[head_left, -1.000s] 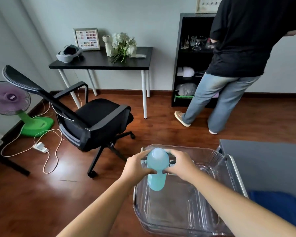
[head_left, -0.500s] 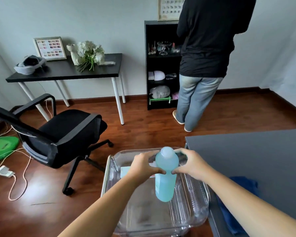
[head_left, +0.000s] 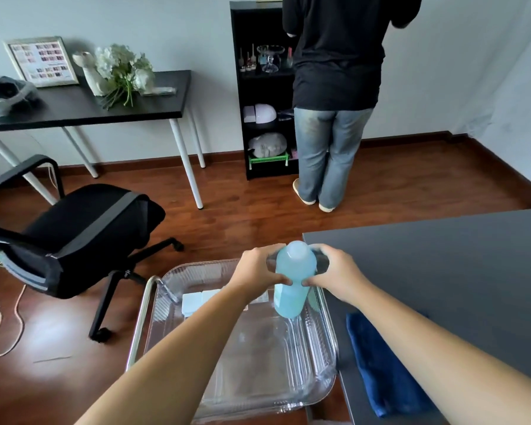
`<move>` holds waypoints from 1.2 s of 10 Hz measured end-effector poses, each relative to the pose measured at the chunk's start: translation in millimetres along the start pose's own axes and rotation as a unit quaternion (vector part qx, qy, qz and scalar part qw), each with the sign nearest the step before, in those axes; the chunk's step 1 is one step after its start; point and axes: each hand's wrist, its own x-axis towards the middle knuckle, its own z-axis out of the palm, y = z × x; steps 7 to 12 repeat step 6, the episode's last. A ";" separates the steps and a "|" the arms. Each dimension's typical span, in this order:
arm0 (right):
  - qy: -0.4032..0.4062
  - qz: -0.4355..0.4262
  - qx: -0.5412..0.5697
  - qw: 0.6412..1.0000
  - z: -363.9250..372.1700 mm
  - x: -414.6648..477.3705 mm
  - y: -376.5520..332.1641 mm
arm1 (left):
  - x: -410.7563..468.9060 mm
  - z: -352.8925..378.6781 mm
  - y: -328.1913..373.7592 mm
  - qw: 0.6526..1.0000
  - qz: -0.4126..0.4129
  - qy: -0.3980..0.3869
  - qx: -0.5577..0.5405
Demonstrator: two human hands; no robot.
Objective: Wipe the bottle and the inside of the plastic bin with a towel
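A light blue plastic bottle is held upright above the far right part of a clear plastic bin. My left hand grips its upper left side and my right hand grips its upper right side. The bin sits on a metal-framed cart beside a dark grey table. A dark blue towel lies on the table's near left edge, partly hidden by my right forearm. White flat items lie in the bin's far end.
A black office chair stands on the wooden floor to the left. A person stands with their back to me at a black shelf. A black side table with flowers is against the far wall. Cables trail at left.
My view has swung right and the bottle, held in both hands, has shifted to the right end of the bin, near the table's edge. The person by the shelf has shifted stance.
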 end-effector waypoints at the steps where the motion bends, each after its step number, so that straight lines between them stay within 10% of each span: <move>1: 0.014 -0.008 0.007 1.000 3.1 8.0 0.7 | 7.3 -0.2 -2.7 1.000 -0.002 0.012 0.003; 12: 0.031 -0.029 -0.011 0.999 1.9 2.8 -9.7 | 6.9 1.1 -6.2 0.999 -0.037 0.018 0.020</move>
